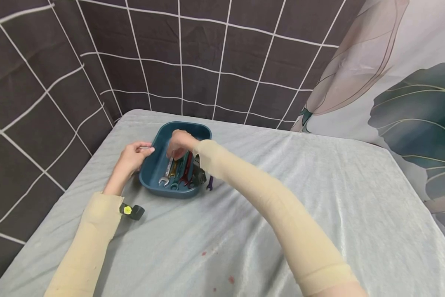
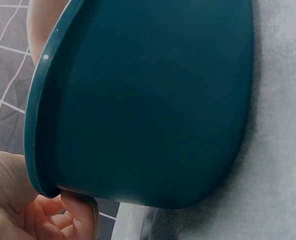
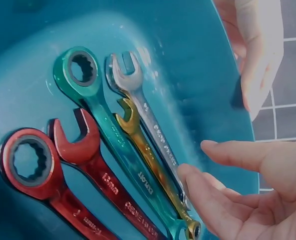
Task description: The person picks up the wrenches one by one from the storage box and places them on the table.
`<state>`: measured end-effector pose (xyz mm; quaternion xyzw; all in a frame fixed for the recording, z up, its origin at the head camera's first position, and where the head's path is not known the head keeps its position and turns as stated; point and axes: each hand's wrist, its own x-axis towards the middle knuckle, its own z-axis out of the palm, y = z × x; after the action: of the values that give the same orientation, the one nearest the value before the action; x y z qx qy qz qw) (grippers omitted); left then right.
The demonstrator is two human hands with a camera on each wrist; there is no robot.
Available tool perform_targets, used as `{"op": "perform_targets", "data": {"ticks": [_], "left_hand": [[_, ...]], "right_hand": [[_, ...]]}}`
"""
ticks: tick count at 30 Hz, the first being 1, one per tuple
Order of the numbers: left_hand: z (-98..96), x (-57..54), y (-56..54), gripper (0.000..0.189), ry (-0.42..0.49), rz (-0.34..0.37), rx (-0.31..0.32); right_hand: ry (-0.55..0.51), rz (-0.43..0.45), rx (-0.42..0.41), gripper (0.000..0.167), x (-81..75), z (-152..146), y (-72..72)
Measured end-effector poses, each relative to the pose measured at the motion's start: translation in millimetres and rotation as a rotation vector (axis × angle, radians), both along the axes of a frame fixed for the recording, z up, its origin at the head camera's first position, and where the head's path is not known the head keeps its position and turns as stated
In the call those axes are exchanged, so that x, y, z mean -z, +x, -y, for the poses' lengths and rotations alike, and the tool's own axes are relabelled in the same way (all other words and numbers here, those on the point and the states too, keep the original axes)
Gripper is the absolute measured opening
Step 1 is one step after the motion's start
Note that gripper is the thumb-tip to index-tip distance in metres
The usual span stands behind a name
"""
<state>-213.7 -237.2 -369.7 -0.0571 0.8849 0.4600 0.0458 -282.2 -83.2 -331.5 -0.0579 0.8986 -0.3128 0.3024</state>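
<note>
A blue basin [image 1: 159, 192] stands on the cloth-covered table, with several combination wrenches inside. The right wrist view shows a silver wrench [image 3: 150, 115], a gold wrench [image 3: 148, 150], a green wrench [image 3: 120, 132] and red wrenches [image 3: 100, 175] side by side on the basin floor. My right hand [image 1: 179, 144] hangs over them inside the basin; its thumb and fingers are apart, fingertips [image 3: 185, 175] beside the silver wrench. My left hand [image 1: 131, 159] holds the basin's left rim with thumb and fingers; in the left wrist view its fingers [image 2: 80, 215] touch below the rim.
A purple wrench [image 1: 209, 183] lies on the table just right of the basin. Wrinkled pale cloth [image 1: 281, 173] covers the tabletop. Dark curtains with a white grid [image 1: 203, 49] hang behind and to the left, and a leaf-patterned curtain [image 1: 411, 103] hangs at the right.
</note>
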Motion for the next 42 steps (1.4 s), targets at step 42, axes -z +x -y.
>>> {"op": "perform_targets", "data": {"ticks": [42], "left_hand": [[-0.9,-3.7,0.4,0.044,-0.03,0.01,0.007]], "right_hand": [[0.239,-0.099,0.119,0.033,17.1,28,0.7]]}}
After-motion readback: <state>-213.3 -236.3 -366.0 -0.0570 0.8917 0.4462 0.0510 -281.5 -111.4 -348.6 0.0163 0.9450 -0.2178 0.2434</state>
